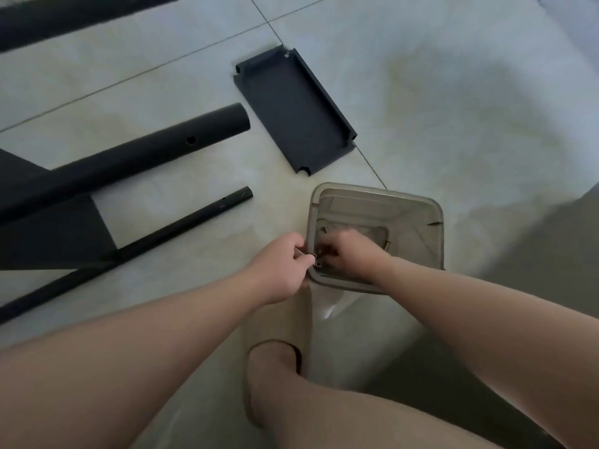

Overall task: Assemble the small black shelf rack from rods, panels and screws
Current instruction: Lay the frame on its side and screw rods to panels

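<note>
Fetching screws from the container: left hand and right hand each pinch one; rods at nine o'clock and panel at twelve lie unjoined.

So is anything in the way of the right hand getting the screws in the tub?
Nothing visible. The tub has no lid, and the right hand is inside it, fingers down among the screws. The left hand holds a small metal piece at the tub's rim, beside the right hand, not in its way.
</note>
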Motion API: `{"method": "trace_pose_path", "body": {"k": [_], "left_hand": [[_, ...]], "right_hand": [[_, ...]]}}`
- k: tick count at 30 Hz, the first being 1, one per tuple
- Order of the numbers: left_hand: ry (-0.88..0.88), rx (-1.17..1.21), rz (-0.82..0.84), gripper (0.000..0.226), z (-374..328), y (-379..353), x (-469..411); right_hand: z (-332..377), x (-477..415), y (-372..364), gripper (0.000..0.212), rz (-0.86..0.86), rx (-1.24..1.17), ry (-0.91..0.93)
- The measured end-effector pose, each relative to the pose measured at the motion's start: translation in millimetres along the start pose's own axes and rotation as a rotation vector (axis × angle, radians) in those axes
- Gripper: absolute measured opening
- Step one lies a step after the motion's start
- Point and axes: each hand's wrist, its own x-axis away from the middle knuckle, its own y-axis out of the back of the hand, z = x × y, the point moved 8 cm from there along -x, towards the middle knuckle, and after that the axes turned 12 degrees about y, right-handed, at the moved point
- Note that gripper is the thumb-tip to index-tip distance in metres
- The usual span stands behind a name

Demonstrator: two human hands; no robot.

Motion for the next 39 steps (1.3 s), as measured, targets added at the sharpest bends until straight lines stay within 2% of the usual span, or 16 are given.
{"method": "trace_pose_path", "body": {"k": [3, 9, 21, 29, 32, 39], "left_hand": [[0.01, 0.049, 0.002, 0.007, 1.1, 0.5, -1.9], [0.018, 0.086, 0.007, 0.006, 0.6, 2.4, 0.2], [0.015, 0.077, 0.003, 0.008, -1.0, 2.8, 1.2], [0.032, 0.051, 0.007, 0.011, -3.4, 2.4, 2.5], [0.036, 0.031, -0.008, 0.018, -2.6, 1.8, 2.4], [0.071, -0.022, -0.044, 0.029, -3.2, 7.9, 5.7]], "right_hand": [[6.9, -11.5, -7.8, 0.02, 0.06, 0.058, 0.067], [7.2, -18.6, -10.1, 0.025, 0.094, 0.14, 0.091], [8.5, -20.9, -9.9, 0.031, 0.061, 0.314, 0.009], [2.6, -4.0, 11.2, 0.022, -0.122, 0.231, -0.035], [0.0, 5.5, 18.4, 0.009, -0.204, 0.124, -0.083], [2.4, 33.9, 37.8, 0.009, -0.308, -0.106, -0.117]]}}
